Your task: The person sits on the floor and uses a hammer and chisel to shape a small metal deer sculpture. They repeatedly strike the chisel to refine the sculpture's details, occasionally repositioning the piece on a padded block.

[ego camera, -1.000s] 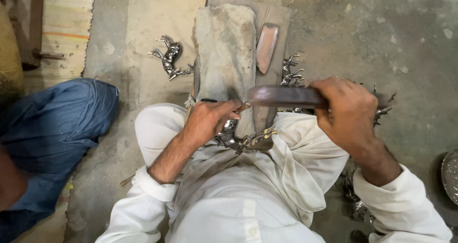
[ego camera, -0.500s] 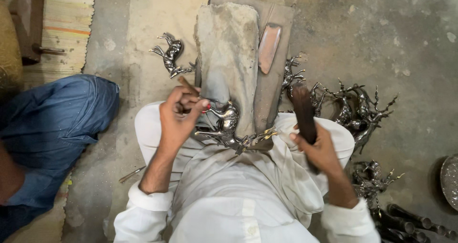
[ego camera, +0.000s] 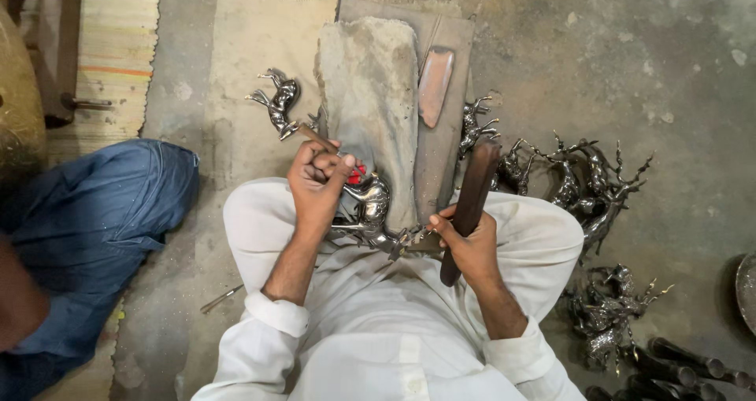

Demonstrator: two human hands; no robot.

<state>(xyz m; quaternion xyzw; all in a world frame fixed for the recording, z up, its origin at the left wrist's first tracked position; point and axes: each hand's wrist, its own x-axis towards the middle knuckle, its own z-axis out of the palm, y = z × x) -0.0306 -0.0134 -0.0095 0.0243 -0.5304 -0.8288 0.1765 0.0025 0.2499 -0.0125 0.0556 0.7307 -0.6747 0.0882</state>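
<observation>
My left hand (ego camera: pixel 317 182) grips a thin tool with a wooden handle (ego camera: pixel 315 137) and presses it against a shiny metal deer figurine (ego camera: pixel 370 212) that lies across my lap. My right hand (ego camera: pixel 466 240) is closed around a long dark wooden stick (ego camera: pixel 471 200), held nearly upright beside the figurine's antlers. A grey padded block (ego camera: pixel 366 102) lies on the floor just in front of my knees, with a small reddish stone (ego camera: pixel 435 85) on the board beside it.
More metal deer figurines stand at the right (ego camera: pixel 587 182) and lower right (ego camera: pixel 610 314); one lies left of the block (ego camera: pixel 276 103). A person in blue clothing (ego camera: pixel 87 236) sits at the left. Dark rods (ego camera: pixel 677 362) lie bottom right. A thin metal tool (ego camera: pixel 220 297) rests by my left knee.
My right hand swung the wooden stick from level above the figurine down to nearly upright at the right. My left hand shifted up the figurine and brought the thin tool onto it.
</observation>
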